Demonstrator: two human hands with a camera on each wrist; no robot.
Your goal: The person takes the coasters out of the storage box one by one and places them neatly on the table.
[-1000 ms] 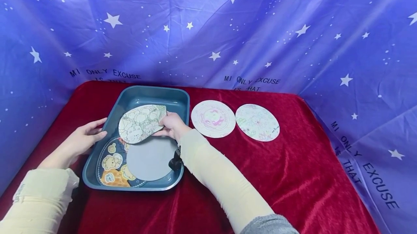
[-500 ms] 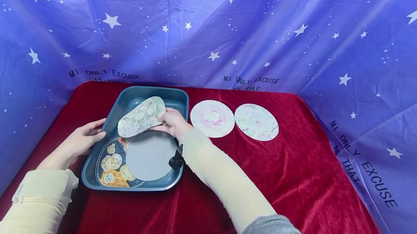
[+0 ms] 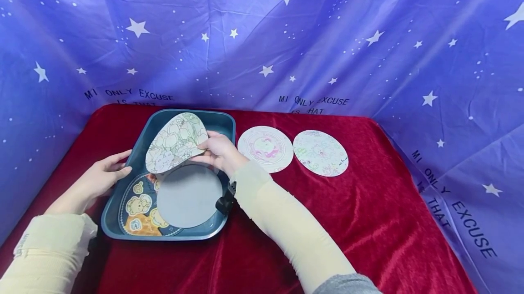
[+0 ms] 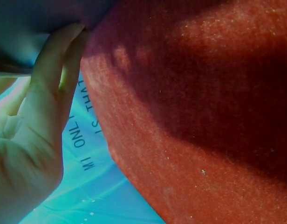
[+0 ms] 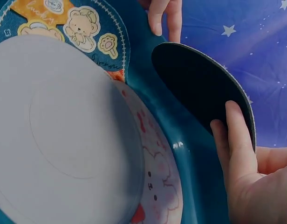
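In the head view, my right hand [image 3: 221, 150] pinches a bendy round mat [image 3: 176, 141] with a pale flower print. It tilts above the far half of the blue tray [image 3: 107, 221], and its dark underside faces the right wrist camera, thumb on one side and fingers on the other. My left hand [image 3: 100, 175] touches the tray's left rim with its fingers extended. Inside the tray lies a plain grey disc [image 3: 190, 198]. Partly beneath it is a dark blue round mat [image 3: 139, 205] with bear pictures. The right wrist view also shows a pink-and-white printed mat [image 5: 162, 186] under the disc.
Right of the tray, a round mat with a pink design [image 3: 266, 148] and another with a pastel print [image 3: 321, 153] lie flat on the red velvet cloth [image 3: 319, 221]. Purple star-printed curtains [image 3: 229, 48] stand behind and at both sides.
The flower-print mat in my right hand has lifted slightly, bending and then flattening, with its far edge now higher over the tray. My left hand stays at the rim.
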